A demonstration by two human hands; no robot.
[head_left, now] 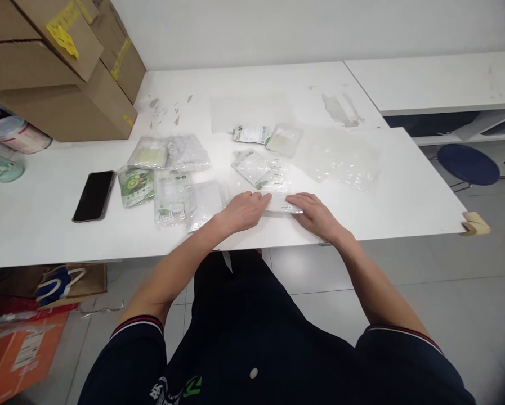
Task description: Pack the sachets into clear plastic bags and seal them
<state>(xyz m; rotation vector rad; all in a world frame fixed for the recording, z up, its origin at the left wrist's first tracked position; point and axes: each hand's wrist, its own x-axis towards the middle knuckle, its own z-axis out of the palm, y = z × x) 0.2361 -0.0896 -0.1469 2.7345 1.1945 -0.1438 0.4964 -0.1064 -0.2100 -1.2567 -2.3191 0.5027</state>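
A small white packet lies near the front edge of the white table, between my two hands. My left hand is closed at its left end, fingers pressed together. At the right end, my right hand has its fingers together over the packet's edge. Just behind are clear bags with green print, a printed pouch and a clear packet with pale content. Left of my hands lie a silvery packet, a green fruit-print pouch and several other clear packets.
A black phone lies at the left of the table. Cardboard boxes stand at the back left, beside a tub. Thin clear bags lie at the right. A blue stool stands beyond the table's right end.
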